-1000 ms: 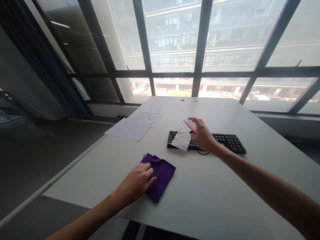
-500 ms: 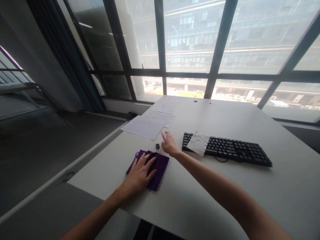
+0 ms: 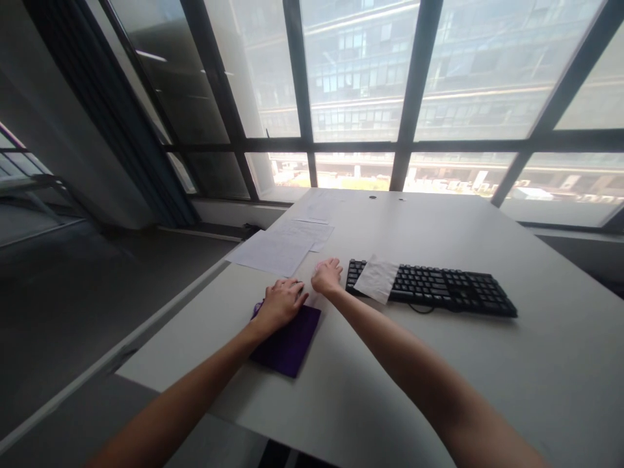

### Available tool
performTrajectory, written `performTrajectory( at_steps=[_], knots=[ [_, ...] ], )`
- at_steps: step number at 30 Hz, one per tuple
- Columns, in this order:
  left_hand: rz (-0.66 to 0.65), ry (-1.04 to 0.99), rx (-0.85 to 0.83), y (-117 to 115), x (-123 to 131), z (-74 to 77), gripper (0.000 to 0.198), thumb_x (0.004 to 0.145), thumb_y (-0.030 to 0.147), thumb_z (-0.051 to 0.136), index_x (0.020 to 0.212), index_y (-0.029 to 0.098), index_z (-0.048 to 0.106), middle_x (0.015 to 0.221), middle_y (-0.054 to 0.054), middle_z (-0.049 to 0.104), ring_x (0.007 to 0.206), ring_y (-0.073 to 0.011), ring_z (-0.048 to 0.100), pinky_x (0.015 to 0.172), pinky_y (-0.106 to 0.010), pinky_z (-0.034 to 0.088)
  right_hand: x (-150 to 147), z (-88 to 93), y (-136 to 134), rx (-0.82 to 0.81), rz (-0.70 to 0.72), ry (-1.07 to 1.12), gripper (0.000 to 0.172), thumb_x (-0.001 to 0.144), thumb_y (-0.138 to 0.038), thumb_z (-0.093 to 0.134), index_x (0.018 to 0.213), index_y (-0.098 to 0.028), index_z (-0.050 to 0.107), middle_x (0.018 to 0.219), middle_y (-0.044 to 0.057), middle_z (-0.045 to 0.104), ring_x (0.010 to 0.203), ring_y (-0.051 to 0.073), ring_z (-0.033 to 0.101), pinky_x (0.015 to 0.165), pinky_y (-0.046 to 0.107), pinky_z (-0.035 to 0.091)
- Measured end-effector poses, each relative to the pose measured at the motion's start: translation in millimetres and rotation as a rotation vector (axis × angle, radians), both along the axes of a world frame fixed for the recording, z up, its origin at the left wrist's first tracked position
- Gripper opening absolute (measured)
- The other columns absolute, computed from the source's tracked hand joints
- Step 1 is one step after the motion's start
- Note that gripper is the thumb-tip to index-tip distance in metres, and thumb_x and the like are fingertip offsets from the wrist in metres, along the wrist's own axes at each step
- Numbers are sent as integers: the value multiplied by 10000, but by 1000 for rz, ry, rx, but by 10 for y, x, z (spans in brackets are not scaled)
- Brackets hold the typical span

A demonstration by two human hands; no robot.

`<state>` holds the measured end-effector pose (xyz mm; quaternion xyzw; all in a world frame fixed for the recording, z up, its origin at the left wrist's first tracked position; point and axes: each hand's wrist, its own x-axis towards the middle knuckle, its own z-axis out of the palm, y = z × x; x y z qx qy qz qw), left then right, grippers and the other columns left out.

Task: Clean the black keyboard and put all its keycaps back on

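Observation:
My left hand (image 3: 283, 302) lies over the far edge of a flat purple cloth pouch (image 3: 287, 348). Its fingers are curled around a small black piece (image 3: 300, 284), which they mostly cover. Just to the right and slightly farther away, my right hand (image 3: 327, 275) is closed, low over the white desk. A pale pink slim thing (image 3: 318, 265) shows at its fingers, blurred, so its kind is unclear. The two hands are close together but apart.
A black keyboard (image 3: 439, 289) lies to the right, with a white tissue (image 3: 377, 279) across its left end. Several paper sheets (image 3: 270, 252) lie along the left side of the white desk (image 3: 390, 364). Large windows (image 3: 361, 78) stand behind.
My left hand has slid forward from the middle of the pouch to its far edge and onto the small black piece. The pink thing in my right hand shows less. The view has shifted slightly.

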<state>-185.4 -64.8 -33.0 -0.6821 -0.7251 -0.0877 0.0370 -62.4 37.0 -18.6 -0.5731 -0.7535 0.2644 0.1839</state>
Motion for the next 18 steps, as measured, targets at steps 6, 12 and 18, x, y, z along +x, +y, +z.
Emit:
performTrajectory(
  at_steps=[6,12,18],
  knots=[
    [-62,-14,20,167,-111,95,401,959,351,520,1334,267,635,1447,-85,583,1283,-326,532,1052,-490,446,97,7,-24,71,107,-23,723,795,-228,672,1432,10,428,1410,334,436,1288,407,449,1025,505,408],
    [-164,-73,159,-293,-141,35,476,999,368,444,1440,218,541,1486,-98,540,1384,-258,470,1181,-444,369,311,-35,-222,187,284,-30,575,844,-307,666,1365,-109,526,1425,240,476,1289,379,455,1025,472,416],
    [-43,48,157,-512,-118,-183,636,977,432,469,1536,140,389,1575,-184,408,1486,-365,313,1208,-563,280,573,-21,-339,367,375,24,507,935,-260,525,1425,-131,501,1480,188,460,1312,337,428,1091,462,369]
  ],
)
